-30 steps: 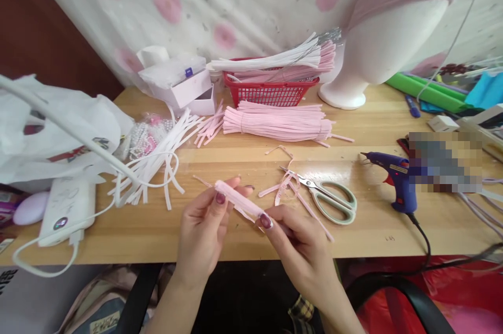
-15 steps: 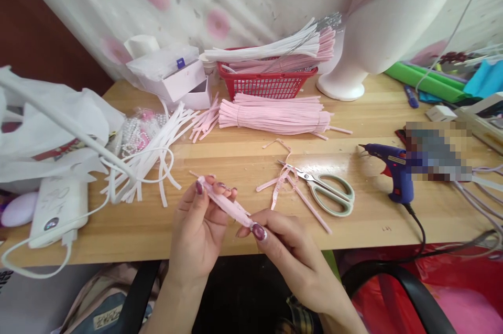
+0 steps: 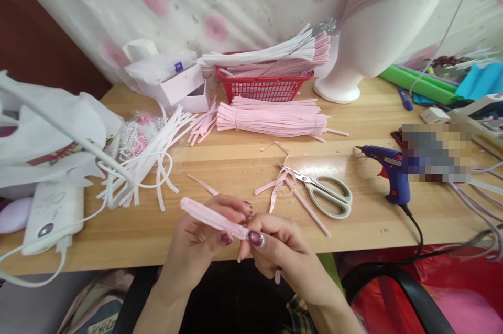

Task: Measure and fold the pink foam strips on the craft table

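head view, pink strip (image 3: 204, 216): no longer pinched at its far end by the left hand (image 3: 199, 245); now jutting free there, past the left fingers.
meaning of the shift: handling apparently centred on the opposite end, with both thumbs near it.
right hand (image 3: 288, 250): narrow, pinching that end of the pink strip between thumb and finger.
left hand: loosely curled, just behind the pink strip, with the thumb beside its lower edge; cannot tell whether gripping.
pink strip's place: across the front of the left fingers, slanting up and leftward from the right fingertips.
pale tip (image 3: 277, 277): poking out below the right hand, source hidden.
scissors (image 3: 313, 182): beyond the right hand and to its right, point among pink scraps (image 3: 309, 209).
pink bundle (image 3: 271, 118): well beyond both hands.
glue gun (image 3: 398, 176): well apart, farther right of the right hand.
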`<state>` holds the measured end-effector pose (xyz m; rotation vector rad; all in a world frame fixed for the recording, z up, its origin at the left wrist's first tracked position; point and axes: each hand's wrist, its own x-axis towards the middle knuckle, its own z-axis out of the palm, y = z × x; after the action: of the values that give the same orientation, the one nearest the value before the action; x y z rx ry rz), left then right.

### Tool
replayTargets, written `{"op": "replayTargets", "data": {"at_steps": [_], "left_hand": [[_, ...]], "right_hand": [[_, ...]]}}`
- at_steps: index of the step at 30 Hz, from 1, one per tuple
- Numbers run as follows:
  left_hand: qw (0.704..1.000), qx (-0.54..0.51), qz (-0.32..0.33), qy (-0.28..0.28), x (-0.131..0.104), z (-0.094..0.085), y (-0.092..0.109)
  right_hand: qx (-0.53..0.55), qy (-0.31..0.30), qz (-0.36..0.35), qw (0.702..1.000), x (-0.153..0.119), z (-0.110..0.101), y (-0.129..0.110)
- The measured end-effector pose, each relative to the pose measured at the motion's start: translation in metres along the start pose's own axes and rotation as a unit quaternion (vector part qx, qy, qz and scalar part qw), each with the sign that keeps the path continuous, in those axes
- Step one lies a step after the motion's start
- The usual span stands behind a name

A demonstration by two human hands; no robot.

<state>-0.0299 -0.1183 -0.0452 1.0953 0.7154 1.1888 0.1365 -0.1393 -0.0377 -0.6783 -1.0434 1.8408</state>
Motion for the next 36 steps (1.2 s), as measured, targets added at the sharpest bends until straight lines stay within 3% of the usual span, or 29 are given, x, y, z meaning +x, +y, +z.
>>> {"op": "replayTargets", "data": {"at_steps": [12, 17, 21, 24, 27, 28, 30, 32, 33, 34, 36], "left_hand": [[0.992, 0.102, 0.049, 0.049, -0.007, 0.005, 0.007], [0.974, 0.204, 0.095, -0.024, -0.006, -0.002, 0.011], [0.953, 0.265, 0.141, -0.031, -0.001, -0.005, 0.017], [0.941, 0.300, 0.155, -0.001, -0.001, -0.002, 0.017], [0.923, 0.346, 0.164, 0.047, -0.004, 0.005, 0.011], [0.915, 0.361, 0.167, 0.067, -0.006, 0.009, 0.008], [0.907, 0.375, 0.157, 0.113, -0.009, 0.015, 0.004], [0.915, 0.349, 0.124, 0.161, -0.012, 0.021, 0.002], [0.923, 0.325, 0.107, 0.175, -0.013, 0.023, 0.003], [0.935, 0.296, 0.093, 0.173, -0.013, 0.023, 0.005], [0.963, 0.224, 0.074, 0.133, -0.014, 0.022, 0.009]], "right_hand": [[0.086, 0.042, 0.047, 0.994, 0.004, 0.004, 0.009], [0.215, 0.030, 0.106, 0.970, 0.009, 0.007, 0.007], [0.232, 0.012, 0.149, 0.961, 0.009, 0.007, 0.008], [0.156, 0.033, 0.101, 0.982, 0.006, 0.008, 0.008], [-0.078, 0.090, -0.016, 0.993, 0.003, 0.009, 0.005], [-0.184, 0.107, -0.067, 0.975, 0.003, 0.009, 0.004], [-0.382, 0.126, -0.162, 0.901, 0.002, 0.008, 0.001], [-0.499, 0.114, -0.226, 0.829, 0.002, 0.006, -0.001], [-0.513, 0.104, -0.236, 0.819, 0.001, 0.005, -0.002], [-0.495, 0.094, -0.228, 0.833, 0.000, 0.004, -0.003], [-0.366, 0.069, -0.168, 0.913, -0.002, 0.003, -0.004]]}}
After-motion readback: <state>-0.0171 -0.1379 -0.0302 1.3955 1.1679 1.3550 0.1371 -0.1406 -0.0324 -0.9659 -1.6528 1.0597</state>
